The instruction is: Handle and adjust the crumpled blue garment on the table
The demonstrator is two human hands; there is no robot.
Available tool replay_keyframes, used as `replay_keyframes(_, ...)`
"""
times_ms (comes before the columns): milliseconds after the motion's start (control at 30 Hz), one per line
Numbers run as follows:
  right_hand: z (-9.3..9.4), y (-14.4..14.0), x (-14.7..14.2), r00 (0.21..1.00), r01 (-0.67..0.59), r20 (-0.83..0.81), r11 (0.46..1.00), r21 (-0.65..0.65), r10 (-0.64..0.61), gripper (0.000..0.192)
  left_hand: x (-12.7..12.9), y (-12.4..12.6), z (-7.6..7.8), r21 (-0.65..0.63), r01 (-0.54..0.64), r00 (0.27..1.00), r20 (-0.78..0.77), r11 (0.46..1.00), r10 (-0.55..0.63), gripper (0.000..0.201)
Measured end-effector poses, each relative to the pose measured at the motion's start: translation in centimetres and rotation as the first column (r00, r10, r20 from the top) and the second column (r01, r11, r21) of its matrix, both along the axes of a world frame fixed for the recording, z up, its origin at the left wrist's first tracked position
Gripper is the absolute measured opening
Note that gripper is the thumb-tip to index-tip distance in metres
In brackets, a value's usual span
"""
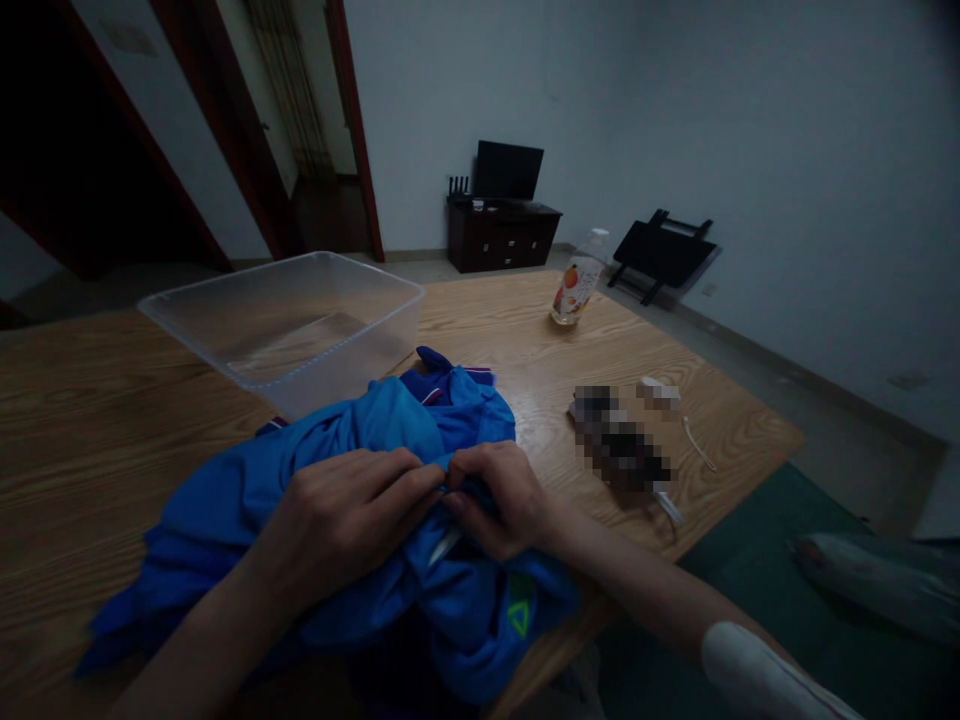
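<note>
The left hand (pixel 349 515) and right hand (pixel 504 497) are pinching the blue cloth (pixel 375 425), close together. It is lying bunched on the counter (pixel 645 350), near the clear plastic bin (pixel 330 385).

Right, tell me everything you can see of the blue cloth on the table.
The blue cloth looks like soft fabric, perhaps clothing, bunched in a wrinkled heap on the wooden table. Mostly bright blue, it has a darker part with white and dark-red edging at the far end, possibly a separate piece. A green triangular mark shows low on the right. The left grip and right grip pinch it close together. A clear bin stands behind.
</note>
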State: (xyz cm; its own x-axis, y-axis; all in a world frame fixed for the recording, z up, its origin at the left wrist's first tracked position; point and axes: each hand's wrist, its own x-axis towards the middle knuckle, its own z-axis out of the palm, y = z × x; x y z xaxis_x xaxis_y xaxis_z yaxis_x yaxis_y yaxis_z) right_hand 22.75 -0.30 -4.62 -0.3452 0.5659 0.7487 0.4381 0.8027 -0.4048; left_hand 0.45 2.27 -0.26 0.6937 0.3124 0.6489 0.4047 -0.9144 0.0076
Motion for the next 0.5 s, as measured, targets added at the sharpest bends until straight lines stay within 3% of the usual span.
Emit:
replay_keyframes(233, 1.1, -0.1, 0.1, 0.993, -0.120, -0.027, 0.975, -0.187, 0.117, 0.011, 0.0, 0.4, -0.1, -0.169, 0.002, 0.998, -0.057, 0.986, -0.011, 0.012)
replay_keyframes(500, 2.0, 0.5, 0.6, 0.960, -0.276, -0.082, 0.858, -0.434, 0.268, 0.020, 0.0, 0.8, -0.1, -0.448, 0.018, 0.998, -0.045, 0.894, -0.043, 0.020)
